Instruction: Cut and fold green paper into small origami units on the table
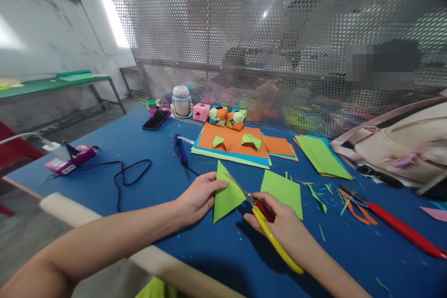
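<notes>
"Green paper, folded or cut to a triangle (228, 198): where is it?"

"In the left hand (195, 199), just above the blue tabletop (157, 188). The fingers (208, 178) are narrow, pinching its left side, with the thumb lying on top."

"And the right hand (284, 223)?"

"Its fingers are curled around the scissors (279, 246), one handle yellow, the other red. The blades point up and to the left, across the triangle's upper right edge. I cannot tell how far apart they are."

"What lies near?"

"A green sheet (284, 191) just beyond the right hand, then scraps (317, 198), mostly green with some orange, and a red-handled tool (401, 228) farther right."

"And farther back?"

"A paper stack (218, 131), orange on top, carrying two small green folded pieces, one on the left (219, 141) and one on the right (250, 140). Behind it stand two many-coloured balls (226, 118), side by side, with a pink cube (201, 112) and a bottle (181, 102) to their left."

"Anything left of the stack?"

"A blue glue gun (179, 150) just beside it, and a phone (155, 120) near the bottle."
</notes>
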Motion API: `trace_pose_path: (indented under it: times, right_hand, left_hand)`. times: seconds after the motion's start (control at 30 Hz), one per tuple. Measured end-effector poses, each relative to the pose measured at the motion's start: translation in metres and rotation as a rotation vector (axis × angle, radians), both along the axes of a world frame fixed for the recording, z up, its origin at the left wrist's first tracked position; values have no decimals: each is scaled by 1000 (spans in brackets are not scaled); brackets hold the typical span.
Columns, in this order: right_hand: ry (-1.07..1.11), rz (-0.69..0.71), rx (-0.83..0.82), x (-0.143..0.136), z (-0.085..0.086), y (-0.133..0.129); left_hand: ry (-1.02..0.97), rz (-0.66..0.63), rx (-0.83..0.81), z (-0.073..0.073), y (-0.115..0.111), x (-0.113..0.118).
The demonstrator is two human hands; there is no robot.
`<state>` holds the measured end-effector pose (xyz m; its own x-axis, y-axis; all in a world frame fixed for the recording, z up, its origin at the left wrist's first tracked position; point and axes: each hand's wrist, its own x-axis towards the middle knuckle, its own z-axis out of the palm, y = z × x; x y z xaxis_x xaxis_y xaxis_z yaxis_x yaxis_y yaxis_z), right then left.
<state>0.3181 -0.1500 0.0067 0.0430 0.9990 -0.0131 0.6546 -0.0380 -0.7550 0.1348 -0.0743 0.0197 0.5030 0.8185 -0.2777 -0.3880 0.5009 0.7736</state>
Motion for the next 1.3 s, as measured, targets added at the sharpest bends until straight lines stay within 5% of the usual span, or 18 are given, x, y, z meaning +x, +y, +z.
trace_pose_path:
  times: [1.3]
  right_hand:
    - [46,23,-33,0,6,-1]
  left_hand:
    - [70,-84,19,10,-8,1]
